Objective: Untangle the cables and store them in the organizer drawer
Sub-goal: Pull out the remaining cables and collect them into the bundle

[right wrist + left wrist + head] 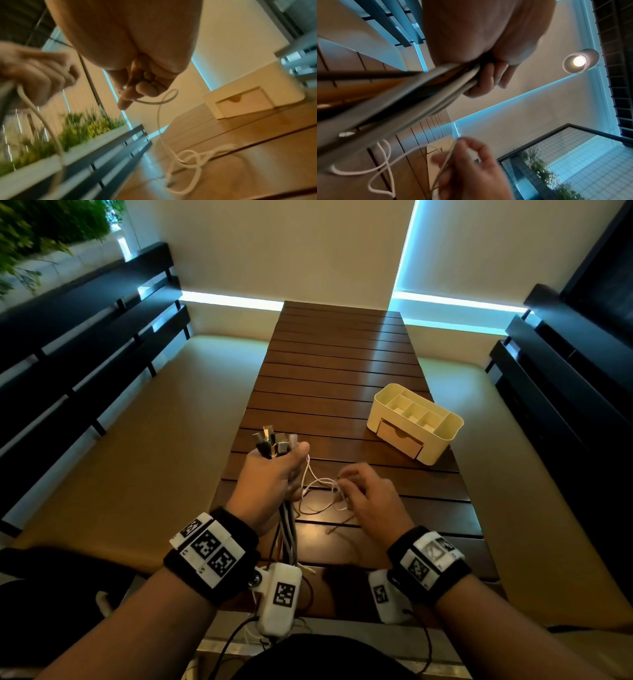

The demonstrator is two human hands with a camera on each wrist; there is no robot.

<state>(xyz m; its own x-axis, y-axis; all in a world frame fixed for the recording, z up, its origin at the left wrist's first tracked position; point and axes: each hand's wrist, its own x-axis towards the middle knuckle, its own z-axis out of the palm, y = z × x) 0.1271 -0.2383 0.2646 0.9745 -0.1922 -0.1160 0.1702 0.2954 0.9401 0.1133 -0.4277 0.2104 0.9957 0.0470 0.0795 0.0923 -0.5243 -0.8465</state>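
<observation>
My left hand [274, 474] grips a bundle of cables [274, 441] upright, their USB plugs sticking out above the fist and the cords [287, 537] hanging below it. In the left wrist view the bundle [399, 97] runs through the curled fingers [485, 79]. A thin white cable [317, 484] loops from the bundle to my right hand [363, 494], which pinches it just above the table. The right wrist view shows the pinching fingers [135, 90] and more white cable [190, 158] tangled on the wood. The cream organizer [412, 422] stands at the right, its drawer [399, 438] closed.
The slatted wooden table [342, 364] stretches away ahead. Cushioned benches [137, 422] with dark slatted backs [68, 337] run along both sides. A planter with greenery [60, 138] sits behind the left bench. The organizer's top compartments hold nothing that I can see.
</observation>
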